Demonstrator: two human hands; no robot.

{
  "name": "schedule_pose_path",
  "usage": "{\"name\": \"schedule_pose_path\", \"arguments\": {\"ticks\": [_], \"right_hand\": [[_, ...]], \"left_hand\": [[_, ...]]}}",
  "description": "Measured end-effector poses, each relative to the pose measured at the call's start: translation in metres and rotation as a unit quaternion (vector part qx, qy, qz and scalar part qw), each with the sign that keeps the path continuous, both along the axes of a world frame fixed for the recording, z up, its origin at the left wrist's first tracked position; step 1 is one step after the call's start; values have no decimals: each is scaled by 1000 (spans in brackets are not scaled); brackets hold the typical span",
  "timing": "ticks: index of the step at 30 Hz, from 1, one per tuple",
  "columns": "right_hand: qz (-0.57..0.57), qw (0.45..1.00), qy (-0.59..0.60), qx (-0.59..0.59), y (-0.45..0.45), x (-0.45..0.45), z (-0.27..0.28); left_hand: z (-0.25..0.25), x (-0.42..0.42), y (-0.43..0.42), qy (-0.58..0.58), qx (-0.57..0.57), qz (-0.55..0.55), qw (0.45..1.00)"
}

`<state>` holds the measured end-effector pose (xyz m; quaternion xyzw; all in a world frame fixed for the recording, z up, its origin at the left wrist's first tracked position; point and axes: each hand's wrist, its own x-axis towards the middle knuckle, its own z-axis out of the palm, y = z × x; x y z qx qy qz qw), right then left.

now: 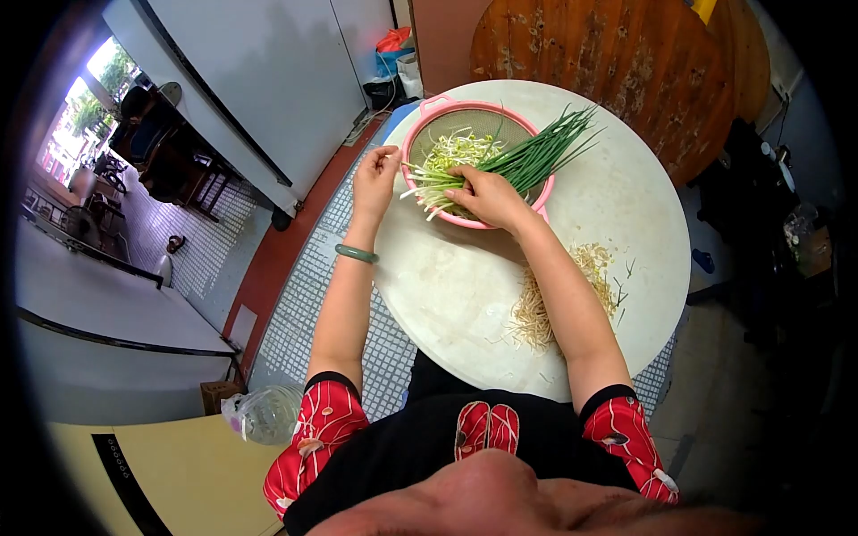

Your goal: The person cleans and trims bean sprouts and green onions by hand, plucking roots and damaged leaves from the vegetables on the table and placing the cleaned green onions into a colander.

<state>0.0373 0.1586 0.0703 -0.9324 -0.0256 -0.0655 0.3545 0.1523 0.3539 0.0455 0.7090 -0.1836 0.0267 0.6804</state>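
My right hand is closed around a bunch of thin scallions, its green leaves pointing to the back right and its white ends to the left. The bunch lies across a pink-rimmed mesh strainer. Pale sprouts sit inside the strainer, partly under the scallions. Just left of the strainer's rim, my left hand is raised near the white ends, thumb and fingertips pinched together. Whatever is between those fingertips is too small to make out. A green bangle circles my left wrist.
On the round white table, a heap of pale stringy trimmings lies partly under my right forearm. Wooden round tabletops lean behind. Plastic bags stand at the back wall. A clear plastic container is at lower left.
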Motion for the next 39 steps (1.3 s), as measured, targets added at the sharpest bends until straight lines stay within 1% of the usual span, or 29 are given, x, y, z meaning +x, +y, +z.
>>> {"name": "schedule_pose_path", "arguments": {"ticks": [2,3,6,9,12,15,17,18,19,21,24,25,28,29,31,32,33,35,36,39], "right_hand": [[1,1000,-7,2,0,0,-1],[2,1000,-8,4,0,0,-1],[7,1000,-6,4,0,-1,1],[10,1000,9,4,1,-3,5],[13,1000,15,8,0,-3,6],[16,1000,2,-3,-1,-2,3],[17,1000,5,-6,0,-2,4],[17,1000,7,-6,0,-2,4],[18,1000,9,-7,-1,-1,4],[18,1000,12,-10,-1,-1,4],[18,1000,12,-14,-1,-1,4],[19,1000,10,-13,-1,-1,4],[21,1000,12,-12,-2,-1,4],[21,1000,14,-12,-1,-1,5],[16,1000,22,-10,0,-2,7],[13,1000,27,-9,0,-2,7],[14,1000,26,-7,0,-2,7],[13,1000,25,-3,0,-2,6],[13,1000,20,-3,0,-2,5],[16,1000,14,-2,0,-1,5]], "left_hand": [[0,-2,-1,-133,133,57,980],[0,-2,-2,-151,151,62,975],[-3,0,-5,-130,120,54,983],[5,-8,-5,-159,143,90,973],[-6,2,-5,-155,77,92,981],[-14,7,-4,-110,16,51,993],[-17,9,-3,28,-84,-9,996],[-19,11,-1,97,-133,-39,986],[-21,13,1,143,-209,-81,964],[-22,16,5,230,-355,-163,891],[-20,16,11,305,-495,-158,798],[-24,19,14,312,-507,-130,793],[-31,19,24,292,-485,-143,812],[-34,17,23,286,-444,-119,841],[-21,4,18,263,-340,-87,899],[-17,-2,15,250,-286,-71,923],[-15,-5,11,232,-264,-71,933],[-11,-11,6,156,-140,-62,976],[-10,-13,2,116,-76,-56,989],[-14,-9,-2,105,-106,-46,988]]}}
